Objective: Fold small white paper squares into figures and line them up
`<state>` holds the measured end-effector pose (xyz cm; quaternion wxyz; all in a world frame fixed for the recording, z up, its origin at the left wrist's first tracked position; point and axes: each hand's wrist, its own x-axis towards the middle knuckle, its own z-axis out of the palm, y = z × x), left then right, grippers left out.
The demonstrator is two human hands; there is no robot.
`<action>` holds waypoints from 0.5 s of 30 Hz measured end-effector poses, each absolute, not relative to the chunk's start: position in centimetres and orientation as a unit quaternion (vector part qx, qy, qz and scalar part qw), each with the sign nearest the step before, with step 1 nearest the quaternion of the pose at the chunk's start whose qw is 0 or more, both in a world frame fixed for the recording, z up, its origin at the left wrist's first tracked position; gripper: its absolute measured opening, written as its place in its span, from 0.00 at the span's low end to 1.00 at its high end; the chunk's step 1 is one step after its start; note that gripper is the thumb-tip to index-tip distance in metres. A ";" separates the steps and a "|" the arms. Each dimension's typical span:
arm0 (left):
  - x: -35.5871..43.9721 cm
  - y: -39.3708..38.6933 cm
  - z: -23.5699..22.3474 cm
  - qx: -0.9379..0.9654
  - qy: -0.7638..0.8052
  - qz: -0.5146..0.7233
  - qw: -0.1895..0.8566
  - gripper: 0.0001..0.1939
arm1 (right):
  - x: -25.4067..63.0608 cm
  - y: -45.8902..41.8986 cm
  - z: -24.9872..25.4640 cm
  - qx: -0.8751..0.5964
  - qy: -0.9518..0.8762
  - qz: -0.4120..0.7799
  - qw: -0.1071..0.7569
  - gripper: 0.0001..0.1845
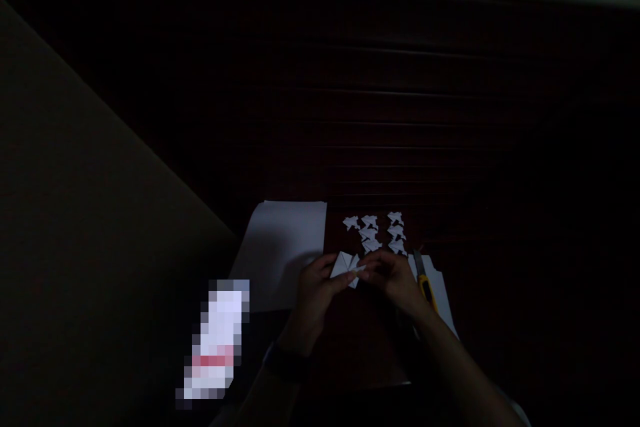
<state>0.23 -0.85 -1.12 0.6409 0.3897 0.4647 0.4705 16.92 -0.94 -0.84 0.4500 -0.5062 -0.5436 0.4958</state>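
Observation:
A partly folded piece of white paper (342, 265) with crease lines is held up between both hands over the dark table. My left hand (316, 283) grips its left side, thumb on top and fingers behind. At its right side, my right hand (393, 279) pinches a small folded flap with thumb and fingertips. Just beyond the hands lie several small white origami figures (369, 221), set out in uneven columns. Their pointed shapes look alike. The dim light hides the finer folds.
White paper sheets (293, 233) lie on the left. A yellow-handled utility knife (426, 285) rests on more white paper (443, 287) at the right. A blurred-out bright patch (220, 320) shows at lower left. Dark slatted wood (380, 113) rises behind the table.

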 end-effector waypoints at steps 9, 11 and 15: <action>0.2 -0.9 -0.8 0.394 0.460 0.466 0.645 0.22 | 16.5 -1.1 -0.3 -0.524 -0.573 0.424 0.467 0.06; 0.3 -1.0 -0.7 0.387 0.460 0.457 0.655 0.21 | 16.3 -1.2 -0.5 -0.543 -0.539 0.435 0.475 0.06; 0.6 -1.1 -0.8 0.357 0.472 0.453 0.667 0.20 | 15.9 -1.2 -1.4 -0.564 -0.464 0.471 0.495 0.07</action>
